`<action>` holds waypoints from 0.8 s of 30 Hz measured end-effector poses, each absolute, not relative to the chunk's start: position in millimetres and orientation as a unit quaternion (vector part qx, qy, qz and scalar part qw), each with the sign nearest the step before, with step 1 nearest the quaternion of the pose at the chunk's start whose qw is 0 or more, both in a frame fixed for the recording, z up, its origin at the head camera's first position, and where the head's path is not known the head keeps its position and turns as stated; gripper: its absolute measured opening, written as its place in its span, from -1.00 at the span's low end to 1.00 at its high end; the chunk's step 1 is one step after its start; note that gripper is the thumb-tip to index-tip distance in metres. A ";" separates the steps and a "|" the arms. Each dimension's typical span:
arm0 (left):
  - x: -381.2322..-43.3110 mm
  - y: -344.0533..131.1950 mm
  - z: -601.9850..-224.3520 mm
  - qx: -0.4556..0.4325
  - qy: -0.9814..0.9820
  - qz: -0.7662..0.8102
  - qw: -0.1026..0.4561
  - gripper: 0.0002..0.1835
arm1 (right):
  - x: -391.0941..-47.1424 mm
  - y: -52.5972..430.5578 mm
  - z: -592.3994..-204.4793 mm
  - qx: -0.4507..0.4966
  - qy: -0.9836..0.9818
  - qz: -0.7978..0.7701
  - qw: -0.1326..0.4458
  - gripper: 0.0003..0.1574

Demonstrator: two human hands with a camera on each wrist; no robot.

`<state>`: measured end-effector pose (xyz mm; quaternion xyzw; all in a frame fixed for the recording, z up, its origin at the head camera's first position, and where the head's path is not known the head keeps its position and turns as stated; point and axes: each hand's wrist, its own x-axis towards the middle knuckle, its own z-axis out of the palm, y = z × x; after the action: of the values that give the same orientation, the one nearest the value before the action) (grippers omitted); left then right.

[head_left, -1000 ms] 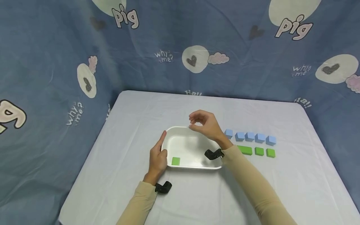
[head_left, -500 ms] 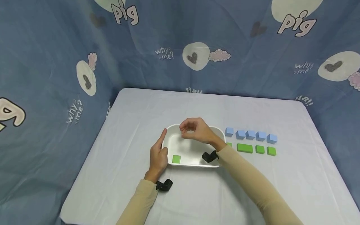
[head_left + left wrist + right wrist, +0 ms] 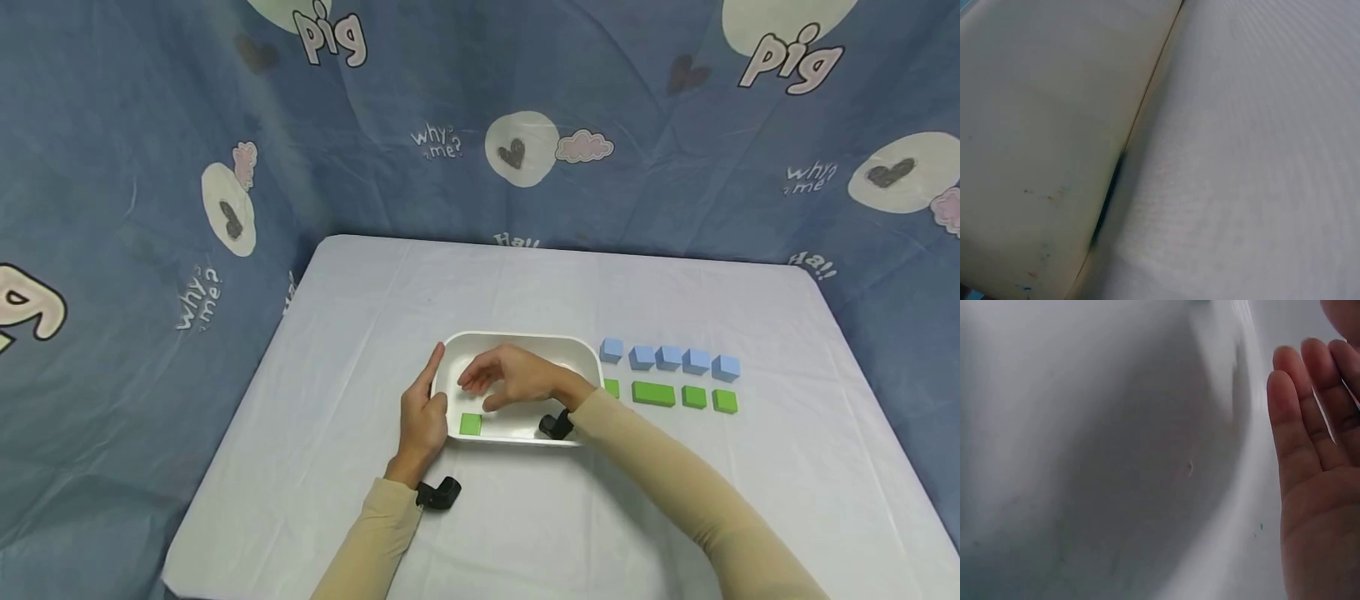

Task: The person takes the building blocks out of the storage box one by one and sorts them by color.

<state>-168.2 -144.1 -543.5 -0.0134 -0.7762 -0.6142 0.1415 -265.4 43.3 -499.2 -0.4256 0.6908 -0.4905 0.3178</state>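
Observation:
A white rectangular tray (image 3: 540,341) lies mid-table, with a small green square block (image 3: 470,424) in its front left corner. My left hand (image 3: 423,425) holds the tray at its left side, index finger stretched along the edge and thumb by the rim. Its other fingers are mostly hidden. The left wrist view shows only the tray's outer wall (image 3: 1041,125) beside the cloth. Over the inside of the tray is my right hand (image 3: 517,375), fingers loosely bent, thumb apart. In the right wrist view those fingers (image 3: 1285,406) look nearly straight, and nothing shows between them and the thumb.
To the right of the tray stands a row of several blue cubes (image 3: 669,358). In front of it runs a row of green blocks, one longer green block (image 3: 653,394) among them. White cloth (image 3: 300,467) covers the table; a blue printed curtain (image 3: 420,200) hangs behind.
My right hand has come from the tray's far rim down and toward me over its inside, and its thumb and fingers have spread apart. The left hand keeps its place at the tray.

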 end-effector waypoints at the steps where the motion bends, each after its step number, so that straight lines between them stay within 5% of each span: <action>1: -168.3 -143.8 -543.3 -0.014 -0.777 -0.612 0.143 -0.14 | -265.0 43.4 -499.3 -0.428 0.692 -0.485 0.320 -0.39; 20: -167.5 -142.2 -541.5 -0.012 -0.780 -0.609 0.146 -0.13 | -261.2 38.0 -507.5 -0.465 0.718 -0.394 0.338 -0.29; 24: -158.6 -136.5 -516.8 -0.009 -0.776 -0.617 0.133 -0.18 | -259.1 38.4 -507.7 -0.468 0.716 -0.379 0.353 -0.27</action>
<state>-158.6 -136.5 -516.8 -0.0094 -0.7756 -0.6169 0.1332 -259.1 38.4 -507.7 -0.4676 0.7164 -0.3786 0.3534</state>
